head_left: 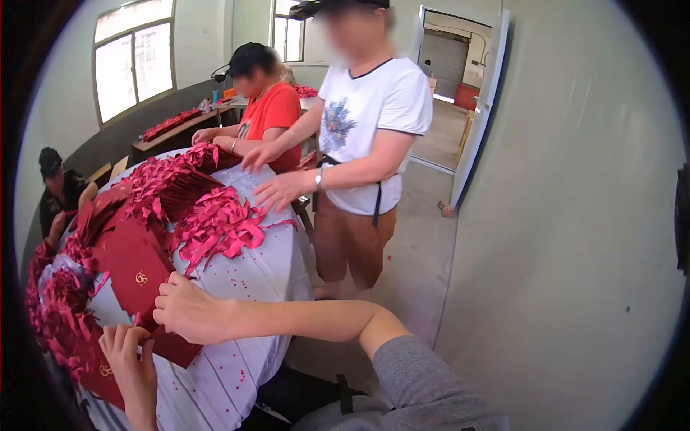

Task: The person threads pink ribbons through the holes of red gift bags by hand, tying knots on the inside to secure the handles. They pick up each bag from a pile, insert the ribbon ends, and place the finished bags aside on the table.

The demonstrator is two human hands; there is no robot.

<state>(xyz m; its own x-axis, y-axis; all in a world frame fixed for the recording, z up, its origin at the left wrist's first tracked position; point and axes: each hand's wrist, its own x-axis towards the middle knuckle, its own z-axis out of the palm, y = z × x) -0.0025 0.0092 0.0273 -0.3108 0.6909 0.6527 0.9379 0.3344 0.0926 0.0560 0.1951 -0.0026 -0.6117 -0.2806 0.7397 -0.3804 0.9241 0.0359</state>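
Observation:
Low in the view, my right hand [188,309] is closed with curled fingers at the upper edge of a small dark red card piece [178,349]. Close beside it, my left hand [128,353] pinches the left end of the same piece between thumb and fingers. The fingertips partly hide where they grip. Just beyond my hands lies a flat dark red card bag [136,269] with a gold emblem. Another dark red bag [100,370] with a gold mark lies left of my left hand, partly covered.
A long pile of pink-red ribbons [219,223] and stacked dark red bags covers much of the white-covered table [248,309]. Small red dots lie scattered on the cloth. A person in a white shirt [374,108], one in red [277,111] and one in black [65,194] stand around it.

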